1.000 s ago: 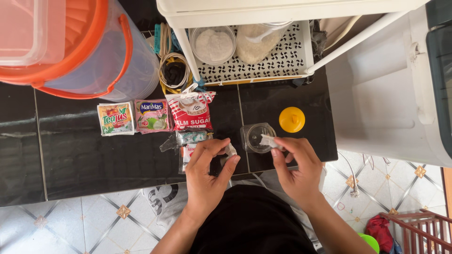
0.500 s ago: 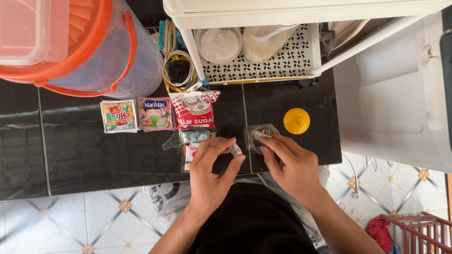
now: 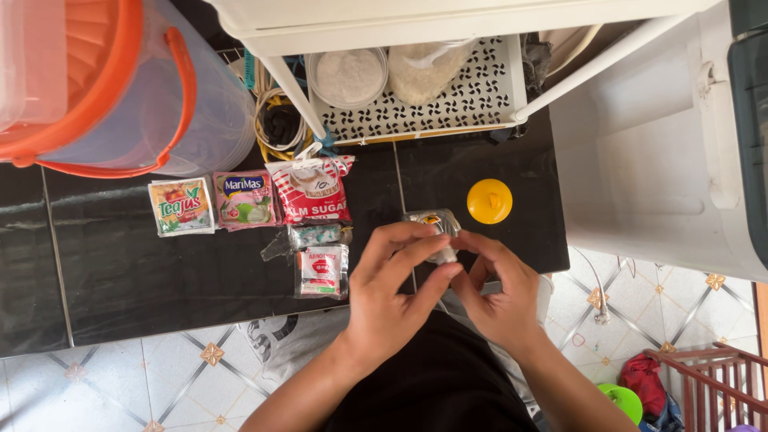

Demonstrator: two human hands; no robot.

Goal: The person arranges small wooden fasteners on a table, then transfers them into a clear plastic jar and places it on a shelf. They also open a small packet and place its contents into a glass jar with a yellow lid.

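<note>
My left hand point(image 3: 392, 284) and my right hand point(image 3: 500, 292) meet over the front edge of the black counter point(image 3: 144, 264), both pinching a small whitish sachet point(image 3: 442, 254) between their fingertips. Just behind the fingers stands a small clear glass jar point(image 3: 432, 220), partly hidden by them. Its yellow lid point(image 3: 490, 201) lies on the counter to the right. To the left of my left hand lie a small red and white sachet point(image 3: 321, 270) and a greenish one point(image 3: 316, 236).
A red and white sugar bag point(image 3: 308, 190) and two drink powder sachets point(image 3: 216, 204) lie in a row. Behind stand a clear bucket with an orange rim point(image 3: 120, 88) and a white perforated rack point(image 3: 416, 104) holding white powder tubs. A white appliance point(image 3: 672, 136) is at right.
My left hand moved right to join my right hand in front of the jar, and both now pinch the sachet. The camera shifted slightly.
</note>
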